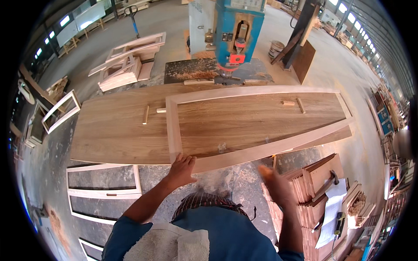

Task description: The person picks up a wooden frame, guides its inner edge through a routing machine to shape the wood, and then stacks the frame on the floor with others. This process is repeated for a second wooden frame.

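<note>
A pale wooden frame (174, 130) lies on a large brown wooden panel (113, 130) that serves as a work surface. My left hand (180, 169) rests on the frame's near left corner, fingers spread and pressing on the wood. My right hand (272, 178) is blurred, raised in the air off the near right edge of the frame, holding nothing that I can see. Short wooden offcuts (146, 114) lie on the panel left of the frame, and two more small wooden pieces (294, 103) lie inside it at the far right.
A blue machine (237, 32) with sawdust at its base stands behind the panel. Stacked wooden slats (305, 187) with a hammer (328, 182) and papers sit at my right. White frames (104, 182) lie on the floor at left, more frames (126, 61) at far left.
</note>
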`<action>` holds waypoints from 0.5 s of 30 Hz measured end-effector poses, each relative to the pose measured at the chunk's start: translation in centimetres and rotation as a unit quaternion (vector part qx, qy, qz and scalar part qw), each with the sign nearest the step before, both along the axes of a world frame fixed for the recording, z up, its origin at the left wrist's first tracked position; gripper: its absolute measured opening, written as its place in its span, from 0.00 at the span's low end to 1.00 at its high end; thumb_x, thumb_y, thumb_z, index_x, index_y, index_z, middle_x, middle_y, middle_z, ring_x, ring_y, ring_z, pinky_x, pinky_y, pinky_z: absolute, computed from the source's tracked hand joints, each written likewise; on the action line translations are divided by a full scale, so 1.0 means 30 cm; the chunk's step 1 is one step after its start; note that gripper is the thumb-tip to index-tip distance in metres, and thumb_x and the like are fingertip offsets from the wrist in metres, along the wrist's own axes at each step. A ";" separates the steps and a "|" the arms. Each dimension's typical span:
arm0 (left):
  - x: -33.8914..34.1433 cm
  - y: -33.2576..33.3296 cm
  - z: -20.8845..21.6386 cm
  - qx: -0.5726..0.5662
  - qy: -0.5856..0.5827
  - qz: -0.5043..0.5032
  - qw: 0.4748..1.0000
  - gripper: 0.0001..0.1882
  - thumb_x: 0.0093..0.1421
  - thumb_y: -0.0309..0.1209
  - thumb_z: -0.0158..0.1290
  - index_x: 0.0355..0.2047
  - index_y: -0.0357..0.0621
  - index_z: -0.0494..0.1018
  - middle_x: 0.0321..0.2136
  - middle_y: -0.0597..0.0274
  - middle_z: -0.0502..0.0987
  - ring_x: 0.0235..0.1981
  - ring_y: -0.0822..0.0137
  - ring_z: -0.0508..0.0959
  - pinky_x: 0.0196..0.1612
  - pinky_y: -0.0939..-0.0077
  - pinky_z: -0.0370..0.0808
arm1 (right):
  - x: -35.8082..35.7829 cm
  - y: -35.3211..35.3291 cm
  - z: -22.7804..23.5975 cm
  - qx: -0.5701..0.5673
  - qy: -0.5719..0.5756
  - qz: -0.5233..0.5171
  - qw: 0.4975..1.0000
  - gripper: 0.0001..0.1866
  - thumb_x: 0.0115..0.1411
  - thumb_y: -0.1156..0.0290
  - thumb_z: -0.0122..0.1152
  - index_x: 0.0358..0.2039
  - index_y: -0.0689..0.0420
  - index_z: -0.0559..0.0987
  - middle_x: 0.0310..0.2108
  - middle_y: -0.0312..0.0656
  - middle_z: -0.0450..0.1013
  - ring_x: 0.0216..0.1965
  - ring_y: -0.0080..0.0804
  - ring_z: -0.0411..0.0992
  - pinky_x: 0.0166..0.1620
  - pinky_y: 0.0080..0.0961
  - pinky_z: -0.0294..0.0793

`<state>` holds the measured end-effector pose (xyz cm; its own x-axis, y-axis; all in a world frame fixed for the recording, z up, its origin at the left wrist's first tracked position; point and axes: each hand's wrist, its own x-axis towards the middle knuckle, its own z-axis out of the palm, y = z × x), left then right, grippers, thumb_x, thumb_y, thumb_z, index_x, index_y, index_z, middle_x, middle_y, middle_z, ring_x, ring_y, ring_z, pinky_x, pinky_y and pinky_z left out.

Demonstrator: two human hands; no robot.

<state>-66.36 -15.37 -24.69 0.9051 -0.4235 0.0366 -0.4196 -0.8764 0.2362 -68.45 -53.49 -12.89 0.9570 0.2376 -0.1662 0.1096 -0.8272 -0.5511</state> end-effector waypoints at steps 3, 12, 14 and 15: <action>0.025 -0.010 -0.059 0.013 -0.002 -0.005 1.000 0.46 0.44 0.47 0.68 0.57 0.32 0.65 0.50 0.44 0.74 0.57 0.51 0.71 0.67 0.53 0.55 | 0.058 0.145 -0.043 -0.051 -0.015 0.054 0.997 0.11 0.66 0.66 0.51 0.43 0.58 0.66 0.31 0.59 0.76 0.34 0.61 0.75 0.36 0.55 0.71; 0.075 -0.092 -0.044 -0.010 0.034 0.034 0.999 0.42 0.41 0.41 0.68 0.57 0.40 0.67 0.50 0.49 0.75 0.52 0.51 0.74 0.58 0.55 0.66 | 0.322 -0.424 -0.174 -0.130 -0.098 -0.256 0.953 0.14 0.67 0.58 0.47 0.42 0.55 0.70 0.34 0.60 0.77 0.39 0.66 0.74 0.41 0.59 0.71; 0.081 -0.096 -0.040 -0.004 0.042 0.035 0.998 0.42 0.42 0.41 0.68 0.56 0.40 0.67 0.50 0.50 0.75 0.52 0.50 0.74 0.58 0.55 0.66 | 0.330 -0.545 -0.119 -0.155 -0.141 -0.354 0.912 0.13 0.65 0.62 0.48 0.43 0.58 0.69 0.35 0.63 0.76 0.39 0.65 0.74 0.41 0.58 0.72; 0.089 -0.105 -0.039 -0.004 0.052 0.035 0.998 0.42 0.42 0.41 0.68 0.56 0.40 0.67 0.49 0.49 0.75 0.52 0.50 0.74 0.58 0.55 0.66 | 0.322 -0.618 -0.111 -0.155 -0.152 -0.383 0.898 0.12 0.65 0.63 0.48 0.43 0.58 0.69 0.35 0.63 0.76 0.39 0.65 0.74 0.41 0.58 0.72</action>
